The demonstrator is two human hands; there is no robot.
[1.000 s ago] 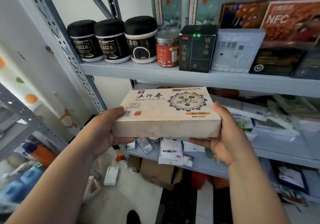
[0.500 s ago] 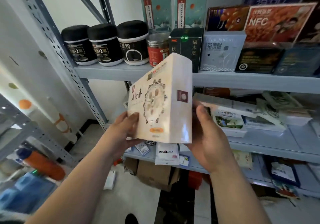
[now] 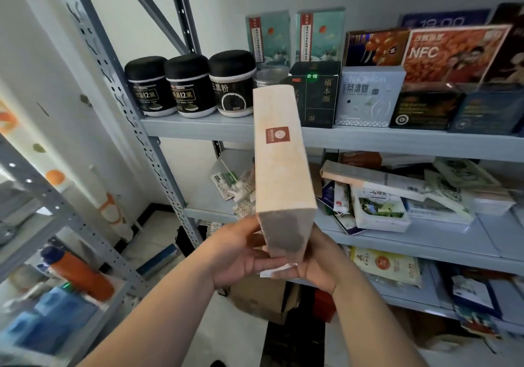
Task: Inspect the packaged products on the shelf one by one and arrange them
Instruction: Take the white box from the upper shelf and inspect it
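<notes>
At the far left an orange bottle [image 3: 82, 274] lay on a neighbouring rack, well apart from my work. Next came the perforated upright [image 3: 119, 91] of the shelf unit, then three black jars [image 3: 190, 87] standing in a row on the top shelf [image 3: 204, 130].

My left hand [image 3: 241, 250] gripped the lower left corner of the beige box [image 3: 279, 168], thumb on the side and fingers curled beneath. The box stood on end in the air in front of the shelving, its narrow side towards me and its top level with the jars, resting on nothing. My right hand [image 3: 321, 266] clamped the opposite lower corner, fingers wrapped under the base.

I judged the carton light and stiff, with a matt face unlikely to slip, though its corners would dent if squeezed. Held so low it seemed top-heavy, and a grip at mid-height on the broad faces looked safer.

To the right a dark green box [image 3: 319, 97] and a pale blue box [image 3: 368, 97] crowded the top shelf, leaving no gap I could see. The middle shelf [image 3: 425, 242] carried a loose heap of packets [image 3: 380, 210]. Its left part looked the freest room, with the shelf lip the edge to clear.
</notes>
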